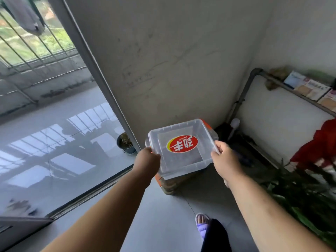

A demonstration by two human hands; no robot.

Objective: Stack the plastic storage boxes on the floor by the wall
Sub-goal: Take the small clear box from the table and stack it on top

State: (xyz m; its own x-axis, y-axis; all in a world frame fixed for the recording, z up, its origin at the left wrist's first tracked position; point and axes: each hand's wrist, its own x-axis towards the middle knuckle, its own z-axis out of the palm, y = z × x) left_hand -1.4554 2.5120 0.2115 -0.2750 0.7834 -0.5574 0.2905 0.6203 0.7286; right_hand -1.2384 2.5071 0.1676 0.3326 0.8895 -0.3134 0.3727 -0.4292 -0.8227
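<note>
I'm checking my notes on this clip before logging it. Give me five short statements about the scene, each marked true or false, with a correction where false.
1. Both the left hand and the right hand grip the clear box. True.
2. The clear box holds folded clothes. False: it holds nothing; only a red oval label shows on it.
3. Under it, a lower box with orange trim stands on the floor by the wall. True.
4. The small pot stands right of the boxes. False: it stands left of them, by the door frame.
5. The visible foot is bare. False: it wears a purple slipper.

A home: barred balcony (36, 51), potted plant (126, 143), slippered foot (201, 224).
</note>
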